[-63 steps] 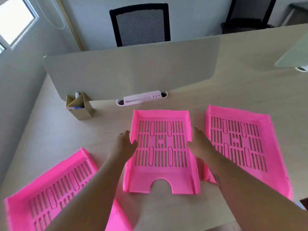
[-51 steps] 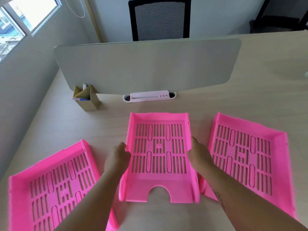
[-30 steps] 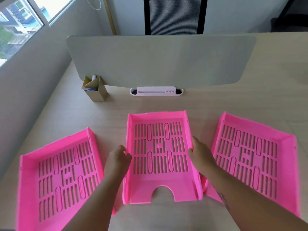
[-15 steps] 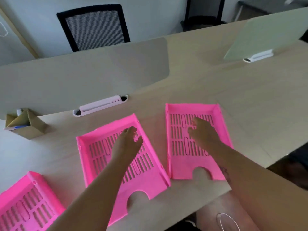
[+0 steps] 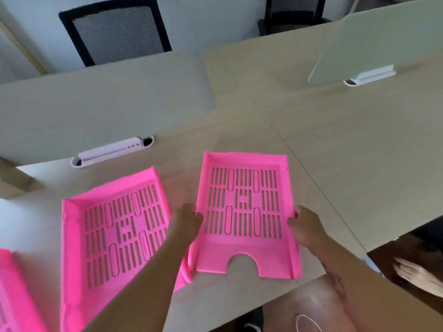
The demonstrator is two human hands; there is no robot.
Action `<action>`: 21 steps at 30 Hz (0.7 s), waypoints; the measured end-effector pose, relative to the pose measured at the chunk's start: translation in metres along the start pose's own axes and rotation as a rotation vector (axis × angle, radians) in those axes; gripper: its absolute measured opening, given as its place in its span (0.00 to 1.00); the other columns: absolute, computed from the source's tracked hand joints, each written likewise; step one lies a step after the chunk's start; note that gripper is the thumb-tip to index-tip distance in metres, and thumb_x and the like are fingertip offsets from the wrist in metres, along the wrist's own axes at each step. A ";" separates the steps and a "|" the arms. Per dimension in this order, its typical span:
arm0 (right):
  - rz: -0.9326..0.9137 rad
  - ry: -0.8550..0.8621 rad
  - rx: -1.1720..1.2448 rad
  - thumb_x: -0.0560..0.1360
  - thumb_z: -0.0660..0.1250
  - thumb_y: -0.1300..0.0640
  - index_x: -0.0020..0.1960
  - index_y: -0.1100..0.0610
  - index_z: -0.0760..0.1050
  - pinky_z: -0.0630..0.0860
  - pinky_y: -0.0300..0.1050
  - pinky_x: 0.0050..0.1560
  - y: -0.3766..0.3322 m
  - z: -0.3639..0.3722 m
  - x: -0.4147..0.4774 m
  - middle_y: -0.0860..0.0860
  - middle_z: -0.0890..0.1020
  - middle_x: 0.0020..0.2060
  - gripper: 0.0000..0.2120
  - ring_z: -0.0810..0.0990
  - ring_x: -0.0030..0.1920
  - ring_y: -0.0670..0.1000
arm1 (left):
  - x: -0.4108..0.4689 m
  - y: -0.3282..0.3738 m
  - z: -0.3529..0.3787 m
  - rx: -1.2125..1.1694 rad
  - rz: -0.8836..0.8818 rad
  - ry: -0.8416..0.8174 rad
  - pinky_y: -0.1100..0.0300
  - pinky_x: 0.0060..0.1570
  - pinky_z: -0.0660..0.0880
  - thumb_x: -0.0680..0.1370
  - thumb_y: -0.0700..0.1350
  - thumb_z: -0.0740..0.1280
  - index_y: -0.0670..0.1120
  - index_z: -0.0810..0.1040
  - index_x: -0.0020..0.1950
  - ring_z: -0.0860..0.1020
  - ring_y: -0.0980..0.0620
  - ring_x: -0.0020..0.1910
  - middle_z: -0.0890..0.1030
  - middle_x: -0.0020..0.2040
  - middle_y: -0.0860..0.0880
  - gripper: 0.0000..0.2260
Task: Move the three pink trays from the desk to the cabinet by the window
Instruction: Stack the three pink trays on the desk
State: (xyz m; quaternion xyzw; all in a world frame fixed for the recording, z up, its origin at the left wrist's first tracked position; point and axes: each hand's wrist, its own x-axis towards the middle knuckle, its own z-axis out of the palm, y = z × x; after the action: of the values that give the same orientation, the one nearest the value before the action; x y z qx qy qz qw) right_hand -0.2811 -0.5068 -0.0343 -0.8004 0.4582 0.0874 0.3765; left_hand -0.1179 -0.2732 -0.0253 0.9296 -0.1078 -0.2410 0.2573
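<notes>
Three pink slotted trays lie on the wooden desk (image 5: 335, 144). The right tray (image 5: 244, 212) sits near the desk's front edge, its notched end toward me. My left hand (image 5: 188, 221) grips its left wall and my right hand (image 5: 303, 224) grips its right wall. The middle tray (image 5: 112, 236) lies just left of it, partly under my left forearm. Only a strip of the third tray (image 5: 9, 295) shows at the bottom left corner.
A grey divider panel (image 5: 103, 109) stands behind the trays, with a white cable slot (image 5: 112, 150) at its foot. A cardboard pen holder (image 5: 12, 183) is at the left edge. A second divider (image 5: 383, 37) stands far right. A black mesh chair (image 5: 115, 29) is behind the desk.
My view swung right. Both hands left the middle tray, passed over the tray floors, and now clasp the side walls of the right tray.
</notes>
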 end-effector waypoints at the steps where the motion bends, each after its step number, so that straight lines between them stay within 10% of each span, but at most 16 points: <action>1: -0.015 0.001 0.025 0.76 0.59 0.67 0.55 0.63 0.73 0.73 0.40 0.32 -0.001 -0.004 0.003 0.54 0.78 0.42 0.09 0.77 0.37 0.49 | 0.000 0.004 0.002 -0.016 -0.015 0.010 0.64 0.25 0.68 0.77 0.39 0.62 0.37 0.78 0.48 0.73 0.54 0.30 0.77 0.37 0.49 0.07; 15: -0.448 0.093 0.105 0.74 0.59 0.62 0.45 0.66 0.73 0.73 0.55 0.32 -0.128 0.016 -0.003 0.62 0.77 0.35 0.08 0.72 0.32 0.56 | -0.041 -0.032 -0.101 -0.087 -0.115 0.470 0.57 0.29 0.64 0.76 0.40 0.64 0.36 0.74 0.33 0.69 0.47 0.29 0.74 0.30 0.43 0.12; 21: -0.513 -0.034 0.167 0.78 0.57 0.64 0.46 0.65 0.73 0.74 0.55 0.32 -0.182 0.099 -0.053 0.57 0.76 0.36 0.07 0.71 0.30 0.53 | -0.073 -0.128 -0.139 -0.120 -0.252 0.556 0.52 0.39 0.74 0.80 0.41 0.61 0.37 0.76 0.49 0.77 0.41 0.40 0.79 0.43 0.41 0.08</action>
State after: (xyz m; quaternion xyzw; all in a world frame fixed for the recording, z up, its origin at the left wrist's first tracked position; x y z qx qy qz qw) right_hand -0.1449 -0.3497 0.0172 -0.8549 0.2398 -0.0357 0.4586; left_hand -0.1011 -0.0825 0.0401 0.9491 0.0974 -0.0134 0.2994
